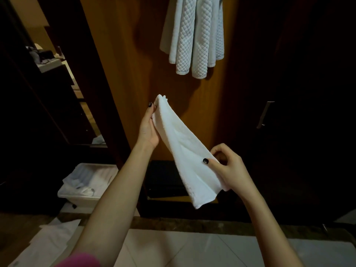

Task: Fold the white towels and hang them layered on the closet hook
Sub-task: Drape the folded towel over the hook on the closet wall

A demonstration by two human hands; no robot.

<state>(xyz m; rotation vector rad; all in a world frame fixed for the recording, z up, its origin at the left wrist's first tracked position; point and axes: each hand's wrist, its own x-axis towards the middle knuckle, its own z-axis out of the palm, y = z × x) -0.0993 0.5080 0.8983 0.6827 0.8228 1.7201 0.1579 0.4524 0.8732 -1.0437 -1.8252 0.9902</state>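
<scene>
Head view: a white towel (185, 151) stretches slantwise in mid-air, below the quilted towels (194, 35) hanging on the closet panel (125, 74). The left hand (149, 126) grips its upper end (fingers hidden behind it); the right hand (229, 168) pinches its lower edge, thumb in front.

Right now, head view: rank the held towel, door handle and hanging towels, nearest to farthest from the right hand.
1. Held towel: pinched in the fingers of the right hand, stretching up to its left.
2. Door handle: up and to the right.
3. Hanging towels: top centre, well above.
</scene>
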